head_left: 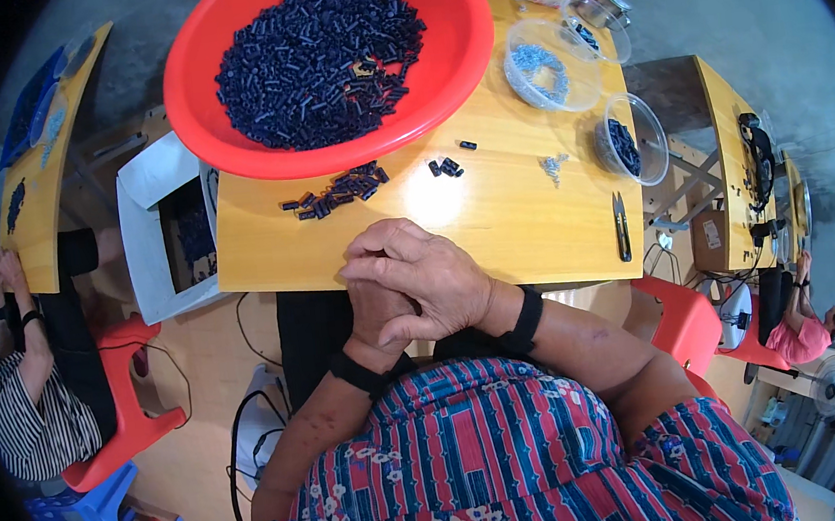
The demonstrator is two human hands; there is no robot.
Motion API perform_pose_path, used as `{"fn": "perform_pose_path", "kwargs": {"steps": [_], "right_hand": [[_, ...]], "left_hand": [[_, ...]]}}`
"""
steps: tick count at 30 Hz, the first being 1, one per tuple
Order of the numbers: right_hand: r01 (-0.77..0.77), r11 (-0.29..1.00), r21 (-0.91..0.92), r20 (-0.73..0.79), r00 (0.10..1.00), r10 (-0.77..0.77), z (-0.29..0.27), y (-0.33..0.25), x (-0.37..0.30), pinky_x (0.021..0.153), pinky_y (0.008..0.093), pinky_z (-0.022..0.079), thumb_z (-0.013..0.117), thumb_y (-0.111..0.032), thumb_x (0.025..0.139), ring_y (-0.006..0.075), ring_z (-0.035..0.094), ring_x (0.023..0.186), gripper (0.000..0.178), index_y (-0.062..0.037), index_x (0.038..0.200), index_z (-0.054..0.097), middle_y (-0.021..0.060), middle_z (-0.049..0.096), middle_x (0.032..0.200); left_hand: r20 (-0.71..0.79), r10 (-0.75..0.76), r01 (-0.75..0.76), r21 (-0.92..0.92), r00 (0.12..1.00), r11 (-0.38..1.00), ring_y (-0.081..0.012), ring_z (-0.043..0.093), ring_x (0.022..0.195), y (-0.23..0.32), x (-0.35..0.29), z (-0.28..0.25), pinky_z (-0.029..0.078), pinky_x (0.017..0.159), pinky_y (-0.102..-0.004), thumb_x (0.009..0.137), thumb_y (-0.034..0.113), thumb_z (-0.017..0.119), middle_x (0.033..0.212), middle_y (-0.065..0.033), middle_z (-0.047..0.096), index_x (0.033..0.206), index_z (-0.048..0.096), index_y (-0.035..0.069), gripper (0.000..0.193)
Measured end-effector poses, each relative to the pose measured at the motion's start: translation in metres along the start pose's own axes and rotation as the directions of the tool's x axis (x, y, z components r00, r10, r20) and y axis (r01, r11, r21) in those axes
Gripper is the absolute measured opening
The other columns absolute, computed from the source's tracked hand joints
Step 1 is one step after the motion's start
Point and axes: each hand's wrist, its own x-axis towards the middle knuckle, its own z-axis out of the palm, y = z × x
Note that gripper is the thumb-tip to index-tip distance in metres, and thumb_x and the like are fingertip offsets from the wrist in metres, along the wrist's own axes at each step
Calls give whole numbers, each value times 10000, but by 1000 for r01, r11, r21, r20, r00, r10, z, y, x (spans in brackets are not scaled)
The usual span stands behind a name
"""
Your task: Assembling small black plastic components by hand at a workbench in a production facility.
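A downward view from a person seated at a yellow wooden table [524,220].

At the far left, a co-worker in a striped top [26,419] sits on a red stool [123,389] at a neighbouring table [49,195], apart from the person's own hands. Beside the main table's left end stands a white carton [169,234], open at the top and holding dark pieces, within easy reach for dropping parts in.

In the centre, a large red plastic basin [210,90] rests on the table's far side, heaped with small dark blue cylindrical parts [318,59]. A short row of the same parts [335,190] lies on the bare wood just in front of the basin, and a few strays [447,166] lie near it.

At the table's near edge the person's hands rest together. The right hand [429,274] lies over the left hand [378,315], fingers curled and clasped around it. Neither hand holds a part. Both wrists wear black bands. The row of parts is near the hands but apart from them.

To the right sit two clear plastic tubs: one [545,72] with small silvery bits, one [632,139] with dark parts. A few silvery bits [554,165] lie between them. Black snips [621,226] lie by the table's right edge, close to the working hand. Farther right, another person in pink [797,334] sits at a separate table.
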Motion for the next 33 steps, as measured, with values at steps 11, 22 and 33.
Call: {"fn": "perform_pose_path", "kwargs": {"steps": [11, 22, 33], "right_hand": [[-17, 1000, -25, 0, 1000, 17, 2, 2, -2, 945, 419, 447, 744, -476, 662, 361, 516, 1101, 667, -45, 1151, 604, 155, 531, 1163], [15, 998, -69, -13, 1000, -16, -1, 1, -2, 931, 407, 448, 688, -465, 765, 343, 545, 1052, 570, -42, 1139, 606, 149, 566, 1112], [-386, 682, 621, -99, 825, 557, -31, -31, -66, 765, 205, 459, 638, 66, 822, 83, 556, 870, 320, -24, 1128, 643, 24, 578, 938]], "left_hand": [[35, -12, 12, 24, 999, 1000, -313, 577, 931, 0, 11, 5, 456, 799, -440, 720, 222, 701, 955, -118, 627, 956, 657, 58, 290], [8, 13, -13, 79, 1000, 997, -303, 579, 926, 2, 10, 0, 457, 798, -437, 723, 215, 701, 942, -109, 635, 941, 664, 61, 270], [147, -378, 403, -435, 914, 805, -69, 565, 700, 37, -14, -35, 443, 641, -217, 806, 57, 728, 728, -15, 637, 819, 689, -19, 87]]}}
